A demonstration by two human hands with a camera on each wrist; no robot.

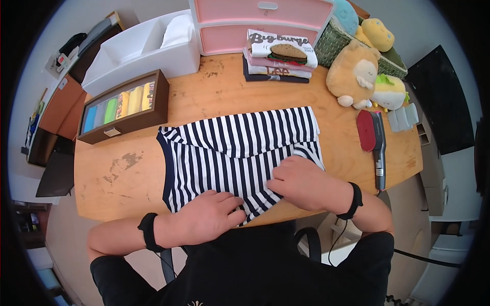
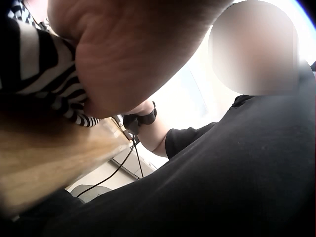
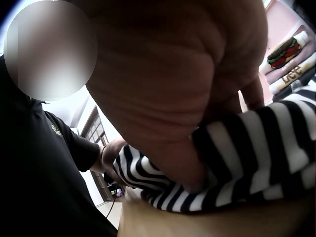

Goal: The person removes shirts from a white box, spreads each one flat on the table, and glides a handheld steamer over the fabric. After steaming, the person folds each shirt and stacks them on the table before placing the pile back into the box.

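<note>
A navy-and-white striped shirt [image 1: 245, 137] lies on the wooden table, its dark neckband toward the left and its far part folded over in a layer. At the near edge, my left hand [image 1: 206, 217] grips the cloth with curled fingers. My right hand [image 1: 301, 183] pinches the shirt farther right, where the fabric is gathered. In the right wrist view the thumb is tucked against the bunched striped cloth [image 3: 242, 148]. From the left wrist, the palm covers most of the left fingers, with striped cloth [image 2: 44, 59] beside it.
Behind the shirt is a stack of folded shirts [image 1: 280, 56] by a pink drawer unit [image 1: 260, 15]. A brown box [image 1: 122, 109] of rolled clothes and a white bin [image 1: 138, 51] stand left. Plush toys [image 1: 352, 74] and a hairbrush-like appliance [image 1: 375, 143] lie right.
</note>
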